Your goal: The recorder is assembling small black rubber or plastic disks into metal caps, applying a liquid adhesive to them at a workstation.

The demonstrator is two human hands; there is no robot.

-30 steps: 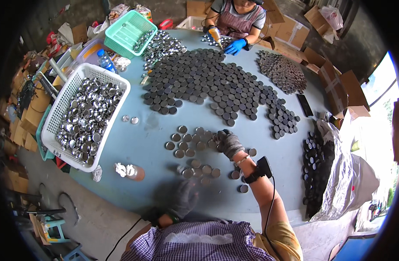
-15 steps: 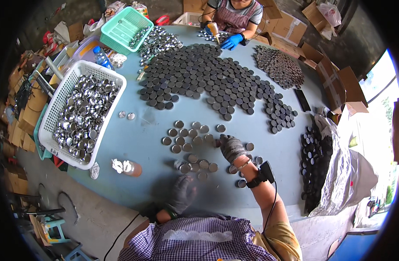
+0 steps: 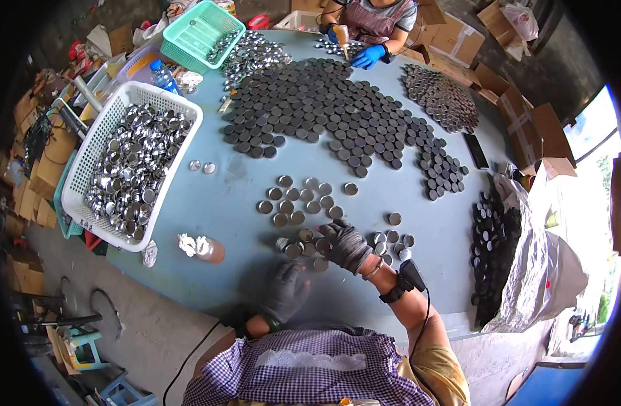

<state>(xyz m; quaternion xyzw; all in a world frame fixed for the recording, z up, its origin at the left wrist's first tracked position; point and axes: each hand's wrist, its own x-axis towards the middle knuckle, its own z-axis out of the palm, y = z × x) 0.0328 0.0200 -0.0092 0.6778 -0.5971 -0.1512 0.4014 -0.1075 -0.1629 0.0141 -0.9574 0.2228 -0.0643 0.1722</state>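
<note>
My right hand [image 3: 348,246], in a dark grey glove, reaches over the near middle of the table. Its fingers curl down around a small round metal cap [image 3: 322,245] at the right side of a loose cluster. Lower and to the left, my left hand [image 3: 287,291], gloved too, hovers by the table's near edge; motion smears its fingers. Just beyond it lie metal caps [image 3: 292,251], some tilted or overlapping. Farther off is another group of open caps [image 3: 286,206]. Several more caps [image 3: 392,236] sit right of my right hand.
A white basket [image 3: 192,139] heaped with shiny caps stands left, near a tissue-stuffed jar [image 3: 210,250]. Dark discs [image 3: 310,101] cover the far middle of the blue table [image 3: 229,196]. Across it, a co-worker's blue-gloved hand [image 3: 369,57] works beside a squeeze bottle [image 3: 341,35]. A silver bag [image 3: 530,271] lies right.
My right hand has moved nearer and slightly left, from the far caps to the near cluster. My left hand stays near the table edge. The whole view has shifted slightly.
</note>
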